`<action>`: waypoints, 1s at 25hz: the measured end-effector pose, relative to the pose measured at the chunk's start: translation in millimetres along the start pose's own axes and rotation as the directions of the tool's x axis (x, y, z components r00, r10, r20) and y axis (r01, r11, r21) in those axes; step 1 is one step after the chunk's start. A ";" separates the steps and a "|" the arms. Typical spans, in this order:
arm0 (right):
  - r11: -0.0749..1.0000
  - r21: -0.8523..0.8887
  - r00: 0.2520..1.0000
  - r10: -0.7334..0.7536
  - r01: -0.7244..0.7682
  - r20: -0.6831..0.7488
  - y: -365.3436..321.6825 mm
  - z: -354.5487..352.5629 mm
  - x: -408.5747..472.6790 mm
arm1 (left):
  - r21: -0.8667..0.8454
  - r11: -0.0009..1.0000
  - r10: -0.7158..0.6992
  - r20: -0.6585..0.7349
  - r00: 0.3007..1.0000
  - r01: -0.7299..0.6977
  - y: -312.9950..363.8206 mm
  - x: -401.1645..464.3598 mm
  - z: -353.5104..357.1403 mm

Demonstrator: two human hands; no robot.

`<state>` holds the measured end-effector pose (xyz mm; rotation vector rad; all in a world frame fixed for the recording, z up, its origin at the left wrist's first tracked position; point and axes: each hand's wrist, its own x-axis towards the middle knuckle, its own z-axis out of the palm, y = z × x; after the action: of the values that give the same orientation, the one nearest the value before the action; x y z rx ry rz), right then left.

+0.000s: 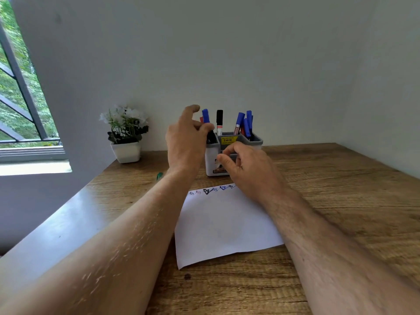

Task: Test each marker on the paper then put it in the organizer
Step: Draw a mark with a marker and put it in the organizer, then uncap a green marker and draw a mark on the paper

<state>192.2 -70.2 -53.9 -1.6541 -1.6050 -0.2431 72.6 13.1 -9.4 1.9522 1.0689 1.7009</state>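
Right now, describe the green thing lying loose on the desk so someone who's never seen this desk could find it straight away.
Start at the white flower pot by the wall at the desk's far left. Just in front of it, towards the paper, a small green pen or marker lies flat on the wood beside the left forearm. It is the only green one, and the only one outside the organizer.

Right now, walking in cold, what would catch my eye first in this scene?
Probably the grey and white plastic organizer bristling with blue-capped markers, at the far edge of the wooden table, with both hands at it. The left hand holds a blue-capped marker there. Nearer lies a white paper sheet with small scribbles along its far edge.
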 end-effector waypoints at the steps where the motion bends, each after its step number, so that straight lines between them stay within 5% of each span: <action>1: 1.000 -0.008 1.000 -0.003 0.003 -0.006 0.6 0.7 0.9 | 0.028 1.000 -0.001 0.019 1.000 0.001 -1.4 -0.7 1.0; 10: 0.999 -0.005 0.999 0.036 -0.036 0.020 -0.1 -3.1 0.0 | 0.208 0.968 -0.159 0.070 0.985 0.141 -10.0 8.7 -30.7; 15: 0.999 -0.009 0.998 0.046 -0.045 0.051 -3.5 -6.7 -3.7 | 0.577 0.781 -0.393 0.160 0.905 0.238 -24.9 11.2 -67.1; 25: 0.997 -0.025 0.993 0.078 -0.076 0.090 -9.8 -12.6 -8.3 | 0.773 0.610 -0.537 0.241 0.808 0.176 -33.8 -4.1 -66.6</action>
<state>186.7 -85.9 -46.9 -1.7614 -1.6065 -0.1479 -1.2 18.0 -20.3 2.1510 1.9695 0.5298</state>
